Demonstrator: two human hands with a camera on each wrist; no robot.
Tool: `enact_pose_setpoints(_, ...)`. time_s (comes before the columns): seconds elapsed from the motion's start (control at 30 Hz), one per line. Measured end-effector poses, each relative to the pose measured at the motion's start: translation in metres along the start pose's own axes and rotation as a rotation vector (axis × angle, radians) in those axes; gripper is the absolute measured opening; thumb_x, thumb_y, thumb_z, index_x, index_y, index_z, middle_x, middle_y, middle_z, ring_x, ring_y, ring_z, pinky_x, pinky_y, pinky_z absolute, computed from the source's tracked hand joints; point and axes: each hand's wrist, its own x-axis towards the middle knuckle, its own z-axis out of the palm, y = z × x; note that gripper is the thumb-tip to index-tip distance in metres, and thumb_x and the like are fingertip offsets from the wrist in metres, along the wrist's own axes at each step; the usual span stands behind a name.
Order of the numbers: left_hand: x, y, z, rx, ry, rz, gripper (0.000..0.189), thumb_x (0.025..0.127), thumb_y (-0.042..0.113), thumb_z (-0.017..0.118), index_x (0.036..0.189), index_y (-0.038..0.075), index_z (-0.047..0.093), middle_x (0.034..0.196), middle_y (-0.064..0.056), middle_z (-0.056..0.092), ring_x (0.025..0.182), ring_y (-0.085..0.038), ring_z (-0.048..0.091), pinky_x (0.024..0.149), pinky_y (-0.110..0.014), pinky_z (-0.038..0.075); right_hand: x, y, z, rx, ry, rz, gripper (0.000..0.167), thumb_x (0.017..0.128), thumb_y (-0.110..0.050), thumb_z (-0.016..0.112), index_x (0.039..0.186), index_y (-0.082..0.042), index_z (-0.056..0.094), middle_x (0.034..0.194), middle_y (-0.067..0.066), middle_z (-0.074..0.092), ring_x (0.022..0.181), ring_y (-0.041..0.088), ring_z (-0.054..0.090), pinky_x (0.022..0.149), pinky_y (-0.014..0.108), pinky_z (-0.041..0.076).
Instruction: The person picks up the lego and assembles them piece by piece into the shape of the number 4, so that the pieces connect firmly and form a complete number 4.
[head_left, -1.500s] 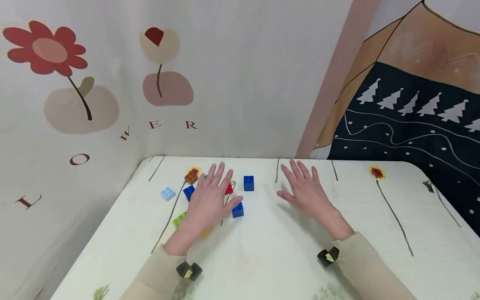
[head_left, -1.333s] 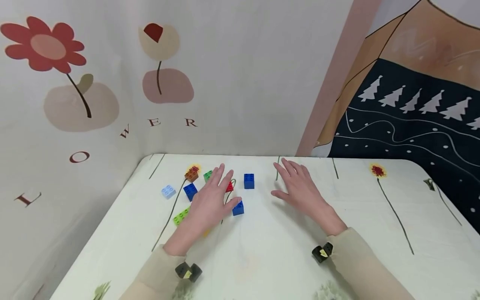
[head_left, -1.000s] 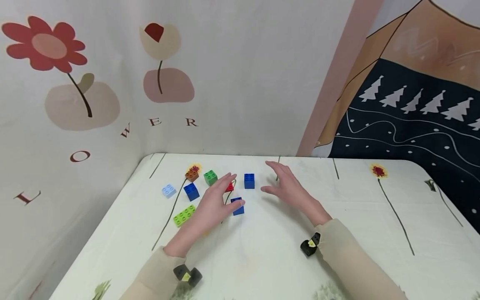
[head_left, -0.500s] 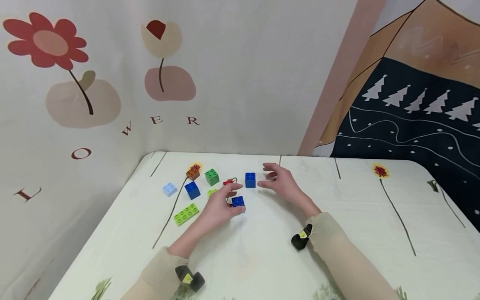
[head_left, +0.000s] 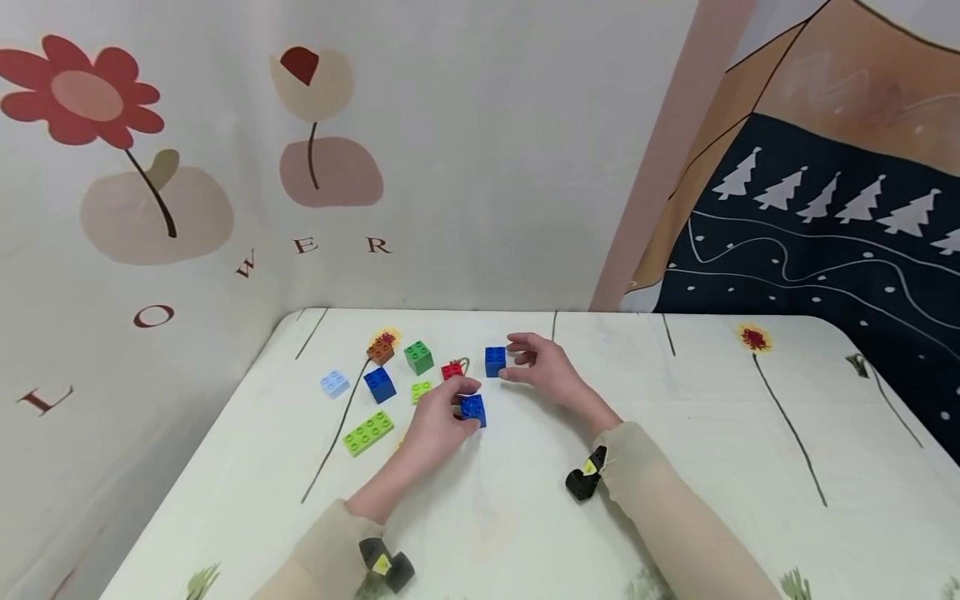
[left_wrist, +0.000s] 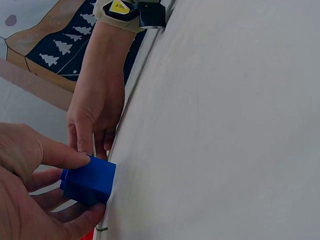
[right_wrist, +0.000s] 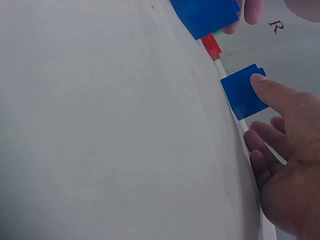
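My left hand (head_left: 437,423) has its thumb and fingertips on either side of a blue toy brick (left_wrist: 90,182), holding it at or near the tabletop. Farther back, my right hand (head_left: 546,372) is at another blue brick (right_wrist: 245,92); its thumb lies against the brick, but whether a finger presses the far side is hidden. A red brick (head_left: 452,370) sits just behind the left hand. Left of that hand are a small lime brick (head_left: 422,391) and a longer lime brick (head_left: 369,433). Something yellow (head_left: 401,446) is mostly covered by the left hand.
Farther left on the white cloth (head_left: 510,517) are a third blue brick (head_left: 380,385), a light blue brick (head_left: 334,384), a brown brick (head_left: 380,352) and a green brick (head_left: 419,357). A printed fabric wall (head_left: 480,167) stands behind the table.
Both hands, spread flat above the table earlier, have curled their fingers. The right hand moved left to a blue brick; the left hand lowered onto another, uncovering the green and lime bricks.
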Motion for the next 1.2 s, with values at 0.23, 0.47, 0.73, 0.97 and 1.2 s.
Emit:
enact_pose_setpoints(0.23, -0.004, -0.002, 0.003, -0.017, 0.035, 0.022, 0.043, 0.087, -0.006, 0.078, 0.127, 0.003, 0.066, 0.127, -0.013, 0.067, 0.115, -0.029, 0.065, 0.097, -0.043, 0.055, 0.001, -0.003, 0.003, -0.037, 0.001, 0.006, 0.056, 0.089, -0.015, 0.083, 0.139, -0.003, 0.060, 0.128, 0.013, 0.068, 0.114, 0.029, 0.064, 0.100, 0.042, 0.052)
enact_pose_setpoints(0.47, -0.004, -0.003, 0.002, -0.034, 0.040, 0.003, 0.040, 0.088, -0.004, 0.078, 0.125, 0.004, 0.068, 0.124, -0.013, 0.069, 0.110, -0.027, 0.066, 0.096, -0.042, 0.056, 0.002, -0.001, 0.004, -0.034, 0.008, -0.031, 0.048, 0.089, -0.013, 0.081, 0.132, 0.000, 0.065, 0.120, 0.014, 0.071, 0.107, 0.028, 0.066, 0.096, 0.041, 0.054)
enact_pose_setpoints(0.73, -0.005, -0.006, 0.002, -0.051, 0.042, -0.005, 0.040, 0.086, 0.000, 0.081, 0.124, 0.005, 0.070, 0.120, -0.012, 0.071, 0.103, -0.025, 0.066, 0.093, -0.041, 0.057, 0.002, 0.001, 0.004, -0.042, 0.003, -0.033, 0.040, 0.089, -0.013, 0.082, 0.125, 0.000, 0.069, 0.109, 0.010, 0.073, 0.096, 0.022, 0.066, 0.089, 0.036, 0.056)
enact_pose_setpoints(0.97, -0.004, -0.011, 0.001, -0.067, 0.043, -0.035, 0.039, 0.087, 0.003, 0.081, 0.125, 0.007, 0.071, 0.119, -0.011, 0.071, 0.104, -0.024, 0.066, 0.092, -0.040, 0.057, -0.001, 0.000, -0.002, -0.070, -0.007, -0.009, 0.038, 0.090, -0.014, 0.081, 0.124, -0.002, 0.069, 0.110, 0.008, 0.072, 0.096, 0.022, 0.064, 0.090, 0.037, 0.055)
enact_pose_setpoints(1.2, -0.003, -0.015, -0.001, -0.090, 0.029, -0.041, 0.037, 0.088, 0.005, 0.081, 0.124, 0.008, 0.072, 0.120, -0.010, 0.071, 0.105, -0.024, 0.067, 0.093, -0.040, 0.057, -0.007, 0.006, -0.010, -0.049, -0.010, -0.008, 0.038, 0.091, -0.013, 0.080, 0.125, -0.002, 0.068, 0.113, 0.010, 0.072, 0.102, 0.023, 0.067, 0.093, 0.039, 0.055)
